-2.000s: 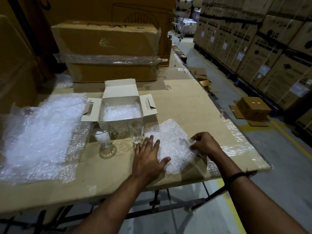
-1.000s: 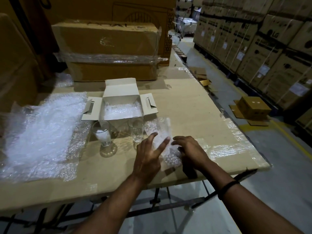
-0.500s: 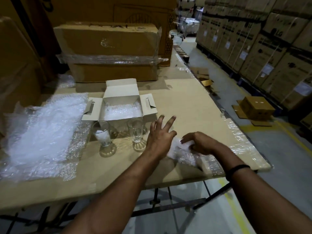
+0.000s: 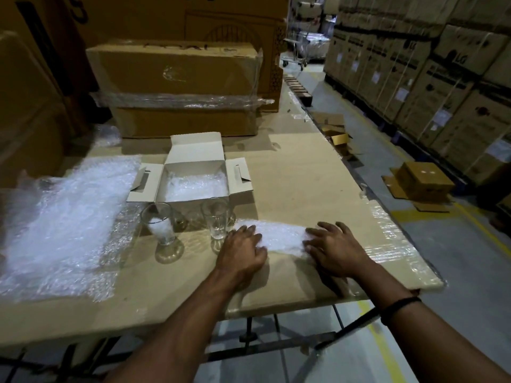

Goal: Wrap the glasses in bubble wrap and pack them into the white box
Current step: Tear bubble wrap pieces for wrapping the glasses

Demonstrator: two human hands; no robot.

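Note:
A rolled bundle of bubble wrap (image 4: 279, 236) lies across the cardboard-covered table (image 4: 298, 172) near its front edge. My left hand (image 4: 243, 251) rests on the bundle's left end and my right hand (image 4: 336, 250) on its right end, fingers spread flat. What the roll holds is hidden. Two clear footed glasses stand just left of it: the nearer glass (image 4: 217, 223) beside my left hand, the other glass (image 4: 161, 226) with wrap stuffed inside. Behind them sits the open white box (image 4: 193, 158), flaps out, with bubble wrap in its bottom.
A large sheet of bubble wrap (image 4: 60, 225) covers the table's left part. Two stacked brown cartons (image 4: 177, 87) bound in film stand at the back. The table edge runs close on the right, with an aisle, a small carton (image 4: 423, 182) on the floor and stacked cartons beyond.
The flat sheet of bubble wrap in front of me has been rolled away from me into a narrow bundle. Both hands moved forward with it and now lie flat on its ends.

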